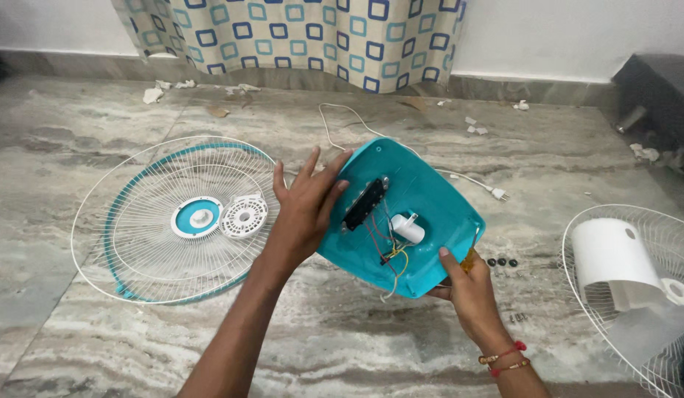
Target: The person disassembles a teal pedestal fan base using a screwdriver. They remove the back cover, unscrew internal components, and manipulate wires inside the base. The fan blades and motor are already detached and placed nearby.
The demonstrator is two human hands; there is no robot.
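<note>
A teal plastic fan base [430, 199] is tilted up above the floor, its hollow underside facing me. Inside it I see a black switch board [364, 204], a white capacitor [408, 227] and red, yellow and black wires [390, 254]. My left hand [305, 206] presses flat against the base's left edge with fingers spread. My right hand [467, 284] grips the lower right edge, thumb on the inside. A white power cord [401, 144] runs from the base to a plug [498, 194] on the floor.
A white and teal fan grille [135, 221] lies on the marble floor at left, with a round white cap [243, 217] on it. Another white grille [666, 250] holding a white motor cover [615, 262] sits at right. Three small black screws [502, 262] lie near my right hand. A patterned curtain [297, 37] hangs behind.
</note>
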